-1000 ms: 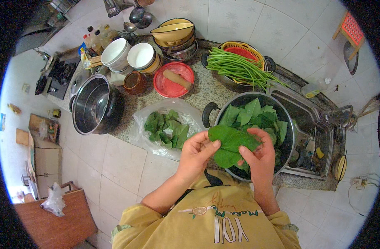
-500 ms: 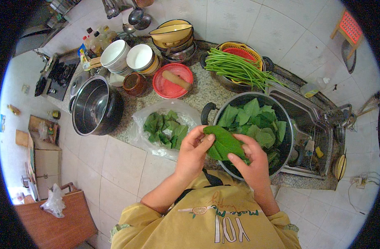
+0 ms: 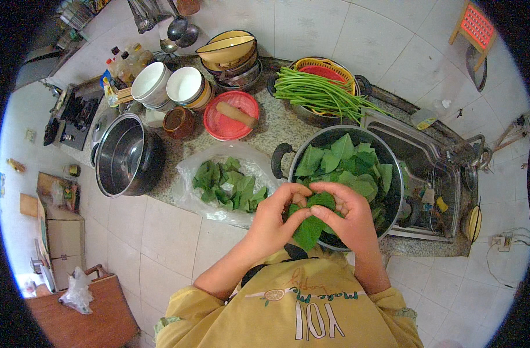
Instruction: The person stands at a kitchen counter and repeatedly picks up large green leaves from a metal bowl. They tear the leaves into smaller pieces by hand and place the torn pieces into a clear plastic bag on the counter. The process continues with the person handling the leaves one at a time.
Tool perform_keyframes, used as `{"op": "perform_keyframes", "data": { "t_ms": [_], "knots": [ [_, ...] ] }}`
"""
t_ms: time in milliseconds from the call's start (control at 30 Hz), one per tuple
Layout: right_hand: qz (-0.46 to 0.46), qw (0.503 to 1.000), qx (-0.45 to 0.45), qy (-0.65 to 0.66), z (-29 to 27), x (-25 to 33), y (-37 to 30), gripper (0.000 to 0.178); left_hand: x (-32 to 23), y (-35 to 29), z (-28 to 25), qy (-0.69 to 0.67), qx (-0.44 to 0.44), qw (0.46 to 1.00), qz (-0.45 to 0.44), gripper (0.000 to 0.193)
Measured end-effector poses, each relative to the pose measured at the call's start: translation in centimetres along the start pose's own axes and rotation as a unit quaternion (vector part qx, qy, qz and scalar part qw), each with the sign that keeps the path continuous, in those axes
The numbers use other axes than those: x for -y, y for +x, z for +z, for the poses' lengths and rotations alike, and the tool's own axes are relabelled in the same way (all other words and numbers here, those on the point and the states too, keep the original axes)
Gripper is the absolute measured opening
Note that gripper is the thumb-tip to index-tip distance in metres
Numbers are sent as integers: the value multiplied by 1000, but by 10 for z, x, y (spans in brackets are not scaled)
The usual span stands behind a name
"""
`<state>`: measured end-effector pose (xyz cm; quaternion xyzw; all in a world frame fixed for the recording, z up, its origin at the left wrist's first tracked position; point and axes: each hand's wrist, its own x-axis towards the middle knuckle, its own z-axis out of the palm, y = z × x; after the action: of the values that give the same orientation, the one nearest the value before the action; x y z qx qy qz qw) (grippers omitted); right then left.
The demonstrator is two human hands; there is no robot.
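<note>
Between my two hands is a large green leaf [image 3: 306, 233], folded or crumpled at the top, its lower part hanging below my thumbs. My left hand [image 3: 278, 213] grips it on one side and my right hand [image 3: 350, 216] pinches it on the other, thumbs nearly meeting. Both hands are over the near edge of a dark two-handled pot [image 3: 399, 200], which holds a heap of green leaves [image 3: 341, 159]. Left of the pot lies an open clear plastic bag [image 3: 186, 177] with more leaves [image 3: 223, 181] on it. My fingers hide part of the leaf.
A bundle of long green stems [image 3: 320, 91] lies across a pot at the back. A red basket [image 3: 221, 124] holds a wooden stick. An open black pot [image 3: 131, 168], stacked white bowls [image 3: 184, 84] and a brown jar [image 3: 178, 123] stand left. The steel sink [image 3: 421, 156] is right.
The leaf was spread flat between my hands; now it is folded and bunched. My hands have come closer together and slightly lower. The whole view has shifted a little.
</note>
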<state>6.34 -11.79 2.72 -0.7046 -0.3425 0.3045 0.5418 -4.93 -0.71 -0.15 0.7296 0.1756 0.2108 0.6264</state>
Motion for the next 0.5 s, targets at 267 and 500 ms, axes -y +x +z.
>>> {"op": "perform_keyframes", "data": {
  "t_ms": [267, 500],
  "knots": [
    [26, 998, -27, 54, -3, -5, -5, 11, -5, -1, 0, 11, -1, 1000, 15, 26],
    [73, 953, -40, 292, 7, -17, -6, 4, -7, 0, 7, -133, 3, 990, -42, 20]
  ]
}}
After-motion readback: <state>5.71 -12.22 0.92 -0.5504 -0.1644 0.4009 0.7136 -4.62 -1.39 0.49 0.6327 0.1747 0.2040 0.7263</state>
